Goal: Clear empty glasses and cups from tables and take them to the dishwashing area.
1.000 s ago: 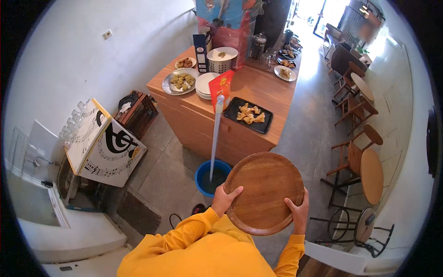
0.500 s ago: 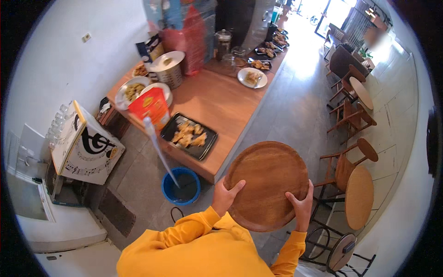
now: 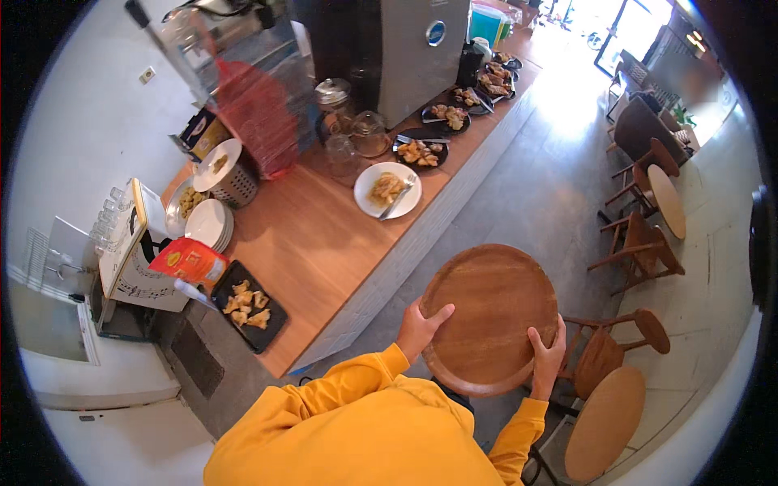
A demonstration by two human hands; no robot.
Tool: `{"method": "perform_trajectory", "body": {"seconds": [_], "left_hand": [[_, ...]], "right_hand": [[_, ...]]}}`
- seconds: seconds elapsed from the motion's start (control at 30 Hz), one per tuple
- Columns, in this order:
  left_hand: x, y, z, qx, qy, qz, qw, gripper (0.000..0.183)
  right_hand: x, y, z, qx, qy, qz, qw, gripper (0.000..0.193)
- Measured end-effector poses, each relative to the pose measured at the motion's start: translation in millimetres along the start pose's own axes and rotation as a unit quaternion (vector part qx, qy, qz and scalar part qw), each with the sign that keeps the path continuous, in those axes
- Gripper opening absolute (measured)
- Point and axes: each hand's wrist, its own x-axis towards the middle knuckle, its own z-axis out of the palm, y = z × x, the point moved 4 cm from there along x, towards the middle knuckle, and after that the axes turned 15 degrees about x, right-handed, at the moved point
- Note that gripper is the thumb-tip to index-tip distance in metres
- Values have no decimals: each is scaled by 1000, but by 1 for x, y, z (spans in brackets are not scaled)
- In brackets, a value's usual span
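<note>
A round brown wooden tray (image 3: 491, 316) with a raised rim is held out in front of me, bare on top. My left hand (image 3: 421, 328) grips its left edge, the thumb resting over the rim. On the opposite edge my right hand (image 3: 548, 353) holds it the same way, fingers tucked underneath and partly hidden. To the left of the tray runs a wooden counter (image 3: 312, 243). On it stands a white plate (image 3: 366, 180) of food with a fork, and several black plates (image 3: 421, 151) of food line up beyond.
A black rectangular tray (image 3: 272, 317) of fried pieces lies at the counter's near end, beside an orange-red pouch (image 3: 190, 263) and stacked white plates (image 3: 212, 223). Along the right wall stand wooden chairs (image 3: 601, 360) and round tables (image 3: 606, 421). Grey floor (image 3: 494, 194) runs between.
I have moved forward along the counter, so the white plate and black plates appear closer. The blue bucket has gone out of sight. Both hands still hold the wooden tray.
</note>
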Motion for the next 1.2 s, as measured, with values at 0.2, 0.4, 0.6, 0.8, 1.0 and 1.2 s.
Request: {"method": "perform_trajectory", "body": {"seconds": [0.2,0.4,0.6,0.8,1.0,1.2], "left_hand": [[96,23,92,-47,37,-8,998,45],[192,48,190,-76,93,11,993,46],[274,93,265,-73,122,-35,989,50],[386,122,331,-94,139,-26,986,49],[546,146,405,-98,115,-1,989,49],[683,222,492,-56,76,8,995,47]], "right_hand": [[162,37,-36,7,-44,-52,998,54],[319,41,-74,18,-54,-93,994,42],[456,21,-89,10,-81,-80,993,39],[598,47,-90,-3,-71,-99,993,40],[761,54,-94,-3,-66,-98,993,40],[912,35,-120,31,-59,-86,994,43]]}}
